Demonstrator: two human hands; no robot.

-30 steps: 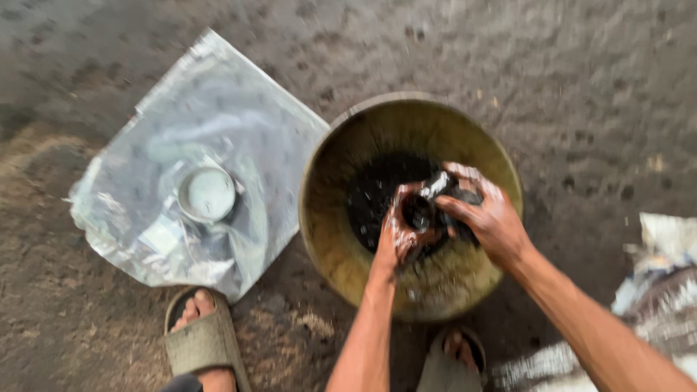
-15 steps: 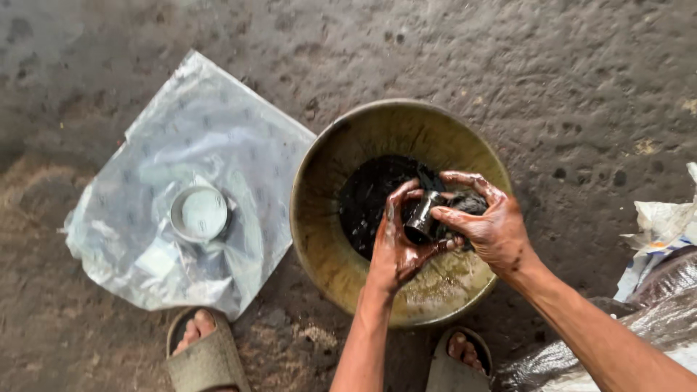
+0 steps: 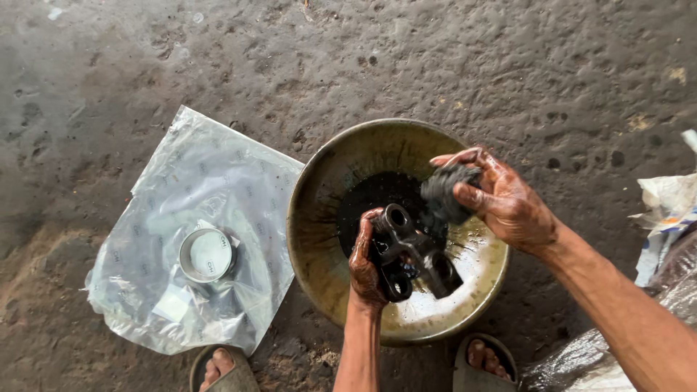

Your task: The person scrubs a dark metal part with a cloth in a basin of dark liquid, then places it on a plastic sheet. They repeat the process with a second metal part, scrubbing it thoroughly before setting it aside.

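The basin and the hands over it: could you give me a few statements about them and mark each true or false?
1. The left hand holds a dark metal part above the basin. True.
2. The right hand is empty. False: it grips a dark wad of cloth.
3. Dark liquid lies in the basin. True.
4. The small metal ring sits inside the basin. False: it rests on the clear plastic bag beside it.
5. The basin stands on a table. False: it stands on the rough floor.

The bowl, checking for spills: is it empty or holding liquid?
Holding liquid: the bowl has a dark pool at its bottom, splashes up its wall.
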